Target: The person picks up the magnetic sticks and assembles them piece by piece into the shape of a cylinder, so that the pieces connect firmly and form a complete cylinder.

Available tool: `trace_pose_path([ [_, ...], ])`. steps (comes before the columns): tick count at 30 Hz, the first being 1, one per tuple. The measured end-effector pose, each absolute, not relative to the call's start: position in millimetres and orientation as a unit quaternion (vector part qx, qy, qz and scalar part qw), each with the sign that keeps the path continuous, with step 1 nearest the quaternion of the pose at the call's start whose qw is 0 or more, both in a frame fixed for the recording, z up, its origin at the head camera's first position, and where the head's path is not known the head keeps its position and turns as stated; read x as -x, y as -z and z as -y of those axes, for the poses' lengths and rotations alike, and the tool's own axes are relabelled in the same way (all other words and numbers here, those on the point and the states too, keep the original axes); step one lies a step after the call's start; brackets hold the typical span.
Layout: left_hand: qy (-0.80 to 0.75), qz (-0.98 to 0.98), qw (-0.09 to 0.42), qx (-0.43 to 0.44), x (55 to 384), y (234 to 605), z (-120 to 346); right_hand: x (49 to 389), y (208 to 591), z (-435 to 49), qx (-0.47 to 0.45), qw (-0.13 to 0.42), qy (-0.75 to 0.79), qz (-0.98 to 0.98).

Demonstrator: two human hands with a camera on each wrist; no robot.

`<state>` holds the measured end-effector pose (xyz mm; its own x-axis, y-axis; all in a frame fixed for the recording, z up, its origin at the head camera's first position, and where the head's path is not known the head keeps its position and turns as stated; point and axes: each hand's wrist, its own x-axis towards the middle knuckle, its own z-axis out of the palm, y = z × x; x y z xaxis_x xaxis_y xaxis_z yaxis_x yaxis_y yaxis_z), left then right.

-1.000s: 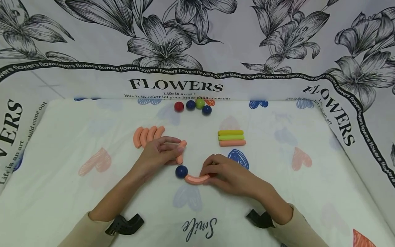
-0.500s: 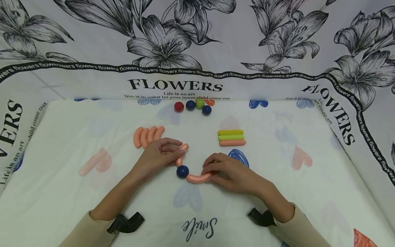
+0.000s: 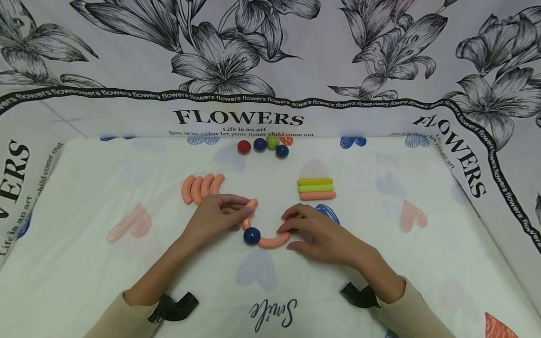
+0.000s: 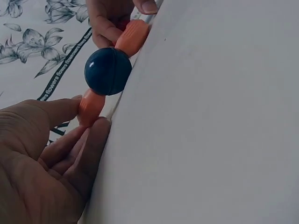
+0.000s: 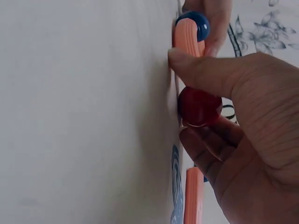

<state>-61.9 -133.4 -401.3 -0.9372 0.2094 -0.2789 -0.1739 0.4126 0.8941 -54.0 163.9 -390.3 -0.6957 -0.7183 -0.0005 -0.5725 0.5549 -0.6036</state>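
Note:
My left hand [image 3: 211, 218] pinches a curved orange stick [image 3: 252, 203] between thumb and fingers. Its lower end meets a dark blue ball [image 3: 251, 236], as the left wrist view also shows. From that ball a second curved orange stick [image 3: 274, 241] runs right along the cloth. At its far end is my right hand [image 3: 323, 234], thumb and fingers spread apart. In the right wrist view a red ball [image 5: 200, 111] sits in that gap, with fingertips right at its underside and the thumb off it. From above, the fingers mostly hide this ball.
Several curved orange sticks [image 3: 203, 188] lie side by side beyond the left hand. Three straight sticks [image 3: 316, 188], yellow, lime and orange, lie at back right. Farther back stand another red ball [image 3: 243, 147], two blue balls [image 3: 282, 150] and a green ball [image 3: 272, 142].
The left-hand stick has come down against the blue ball, which has shifted slightly right with the second stick. My right thumb and fingers have spread away from that stick's end.

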Motion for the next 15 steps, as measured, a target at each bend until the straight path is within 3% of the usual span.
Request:
trace_pose_path([
  [9, -0.477, -0.865, 0.157, -0.009, 50.3, 392.4, 133.1, 52.3, 391.0, -162.2, 0.36, 0.144, 0.31, -0.868],
  [15, -0.445, -0.883, 0.146, -0.029, 52.4, 383.0, 128.5, 52.0, 386.5, -165.3, 0.336, 0.129, 0.305, -0.881],
])
